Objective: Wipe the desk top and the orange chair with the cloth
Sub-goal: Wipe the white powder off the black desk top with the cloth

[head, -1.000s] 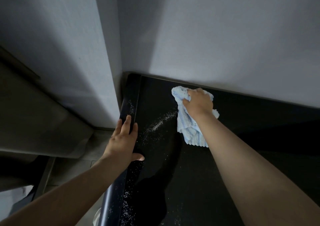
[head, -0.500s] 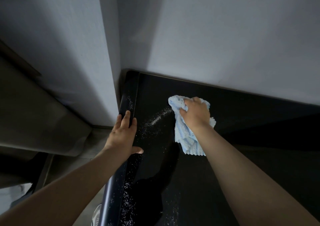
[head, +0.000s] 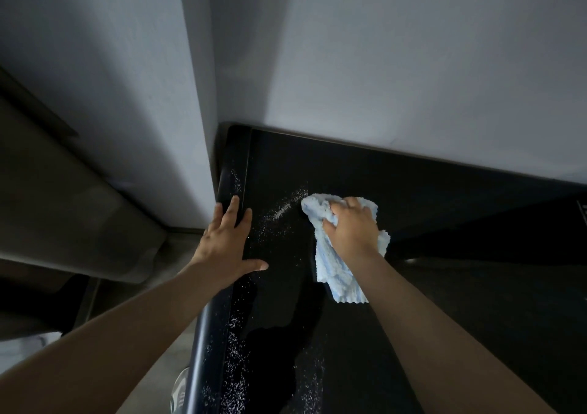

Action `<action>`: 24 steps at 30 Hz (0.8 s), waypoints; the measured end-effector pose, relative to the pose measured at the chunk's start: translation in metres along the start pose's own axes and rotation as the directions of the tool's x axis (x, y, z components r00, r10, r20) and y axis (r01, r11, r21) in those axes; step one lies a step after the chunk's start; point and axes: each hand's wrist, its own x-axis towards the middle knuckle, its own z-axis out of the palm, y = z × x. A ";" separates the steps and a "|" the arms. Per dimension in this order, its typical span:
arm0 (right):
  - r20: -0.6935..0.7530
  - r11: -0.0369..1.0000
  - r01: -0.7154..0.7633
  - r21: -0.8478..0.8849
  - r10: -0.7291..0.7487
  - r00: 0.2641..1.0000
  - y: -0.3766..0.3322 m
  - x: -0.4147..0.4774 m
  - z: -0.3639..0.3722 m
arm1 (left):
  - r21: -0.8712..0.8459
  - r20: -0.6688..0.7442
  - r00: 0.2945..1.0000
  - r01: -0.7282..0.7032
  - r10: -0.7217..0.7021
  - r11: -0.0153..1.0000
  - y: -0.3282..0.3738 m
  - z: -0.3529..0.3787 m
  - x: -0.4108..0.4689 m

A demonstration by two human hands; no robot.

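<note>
— Where's the cloth [head: 341,275]?
— On the black counter [head: 460,302], toward its back left corner. It's bunched under the right hand [head: 351,229], whose grip is curled round the pale blue folds.
— And the left hand [head: 227,242]?
— Flat on the counter's left edge, grip spread, thumb out over the top.
— Those white specks [head: 284,207]?
— Scattered on the counter between the two hands, and along its left edge.

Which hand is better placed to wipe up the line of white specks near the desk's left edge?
Right. The right hand grips the cloth, just beside the specks on the desk. The left hand rests flat on the edge, holding nothing.
</note>
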 end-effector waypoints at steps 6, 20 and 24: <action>0.007 1.000 0.002 0.001 -0.002 1.000 0.001 -0.016 0.005 | 0.035 0.051 0.998 -0.048 0.047 0.998 0.002 0.012 -0.031; 0.028 1.000 -0.015 -0.021 0.016 0.999 0.001 -0.059 0.014 | 0.253 0.134 0.990 -0.078 0.044 0.964 -0.008 0.040 -0.076; 0.042 0.999 -0.033 -0.013 0.034 0.999 0.002 -0.074 0.018 | 0.201 0.146 0.988 -0.080 0.050 0.976 -0.010 0.043 -0.076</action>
